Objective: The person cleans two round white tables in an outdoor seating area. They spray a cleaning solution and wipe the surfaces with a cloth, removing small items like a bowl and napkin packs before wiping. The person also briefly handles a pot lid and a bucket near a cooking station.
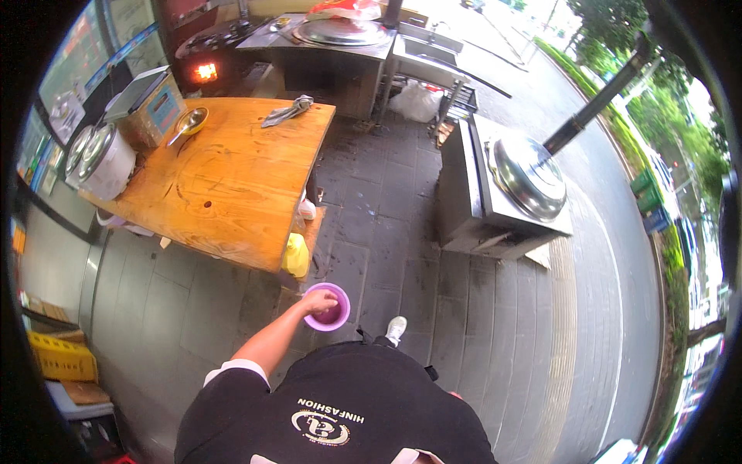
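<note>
- One purple bucket [345,311] sits at the left hand [319,301], ahead of the person and slightly left of the body's middle.
- I read the key relation as hand to rim: the left hand comes in from the bucket's left side and lies across its round mouth, which shows no long axis.
- The left hand is clearly nearer; its fingers are curled, but from here I can't tell whether they pinch the rim or something inside.
- I can't make out the right hand, so its grip is unknown to me; the two aren't together at the bucket.
- The bucket's inside looks dark purple; I can't tell any contents.
- Just beyond it, a yellow jug [295,257] stands beside the wooden table [247,162].
- On that table I see a yellow bowl [200,115] with a spoon [178,136] in it.
- To the right, a lid [529,174] covers a round pot, hiding its contents.
</note>
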Motion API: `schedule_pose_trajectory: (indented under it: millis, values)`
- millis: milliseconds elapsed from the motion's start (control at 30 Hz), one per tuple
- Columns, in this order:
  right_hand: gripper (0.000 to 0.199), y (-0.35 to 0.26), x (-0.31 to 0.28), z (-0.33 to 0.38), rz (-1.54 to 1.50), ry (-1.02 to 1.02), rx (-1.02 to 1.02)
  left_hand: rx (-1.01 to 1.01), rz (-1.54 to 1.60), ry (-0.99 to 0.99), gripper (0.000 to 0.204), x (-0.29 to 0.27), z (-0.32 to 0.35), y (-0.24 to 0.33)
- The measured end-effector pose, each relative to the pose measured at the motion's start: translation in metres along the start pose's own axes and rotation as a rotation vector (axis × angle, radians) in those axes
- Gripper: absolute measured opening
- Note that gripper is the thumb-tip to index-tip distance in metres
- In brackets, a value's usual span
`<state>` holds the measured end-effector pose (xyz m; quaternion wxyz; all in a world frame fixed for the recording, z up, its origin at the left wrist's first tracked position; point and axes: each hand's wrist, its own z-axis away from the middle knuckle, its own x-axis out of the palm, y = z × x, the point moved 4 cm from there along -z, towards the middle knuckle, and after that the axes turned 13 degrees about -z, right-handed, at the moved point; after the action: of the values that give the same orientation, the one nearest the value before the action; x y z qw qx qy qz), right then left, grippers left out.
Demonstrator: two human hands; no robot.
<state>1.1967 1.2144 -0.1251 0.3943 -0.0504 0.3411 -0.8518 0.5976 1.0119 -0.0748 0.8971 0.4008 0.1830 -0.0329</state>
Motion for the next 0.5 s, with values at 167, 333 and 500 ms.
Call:
schedule_pose_trajectory:
  millis: [167, 333, 500]
  values:
    - [0.026, -0.16, -0.054, -0.088, -0.079, 0.012, 0.128, -0.274, 0.117, 0.107, 0.037, 0.022, -0.01, -0.028]
    - [0.019, -0.236, -0.116, -0.204, 0.262, -0.144, 0.18, -0.432, 0.203, 0.258, 0.034, 0.036, -0.018, -0.022]
    - [0.023, -0.352, -0.118, -0.329, 0.558, -0.255, -0.03, -0.458, 0.199, 0.36, 0.028, 0.043, -0.042, -0.008]
